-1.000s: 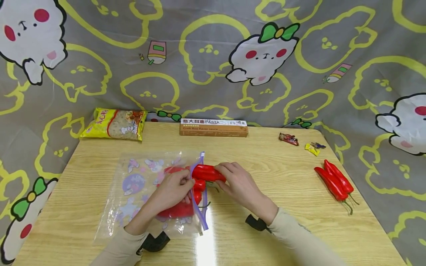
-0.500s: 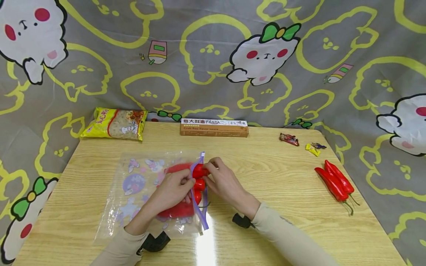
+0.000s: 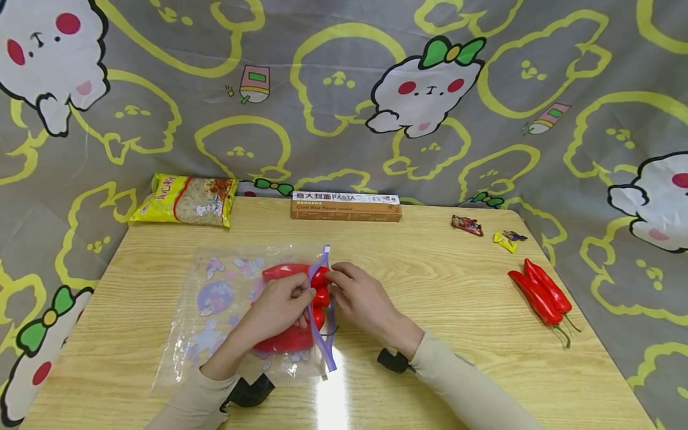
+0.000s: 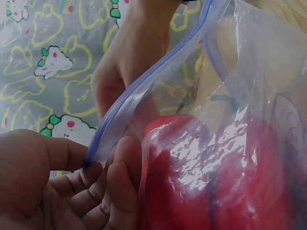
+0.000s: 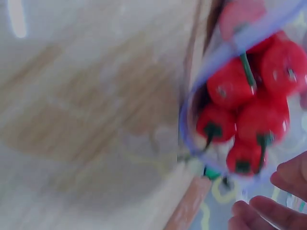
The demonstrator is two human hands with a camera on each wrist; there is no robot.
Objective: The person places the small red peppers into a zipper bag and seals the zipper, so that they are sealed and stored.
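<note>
A clear zip bag point(image 3: 215, 325) with cartoon prints and a purple zip edge lies flat, its mouth facing right. Several red peppers point(image 3: 285, 340) fill its right part, their stem ends showing at the opening. My left hand point(image 3: 276, 304) pinches the upper lip of the bag between thumb and fingers; the left wrist view shows that purple edge point(image 4: 127, 98) raised. At the mouth, my right hand point(image 3: 365, 301) has its fingertips by the end of the topmost pepper point(image 3: 321, 276). In the right wrist view its loosely bent fingers point(image 5: 273, 211) stand beside the stemmed peppers point(image 5: 230, 84).
Two red peppers point(image 3: 537, 298) lie at the table's right side. Small wrapped sweets point(image 3: 466, 224) sit at the back right. A pasta box point(image 3: 346, 209) and a yellow food packet point(image 3: 188, 202) stand along the patterned cloth behind the wooden table point(image 3: 441, 280).
My right hand has moved left, pushing the top pepper from mostly outside the bag to almost fully inside, and its grip on it has loosened. The left hand stays at the bag's edge.
</note>
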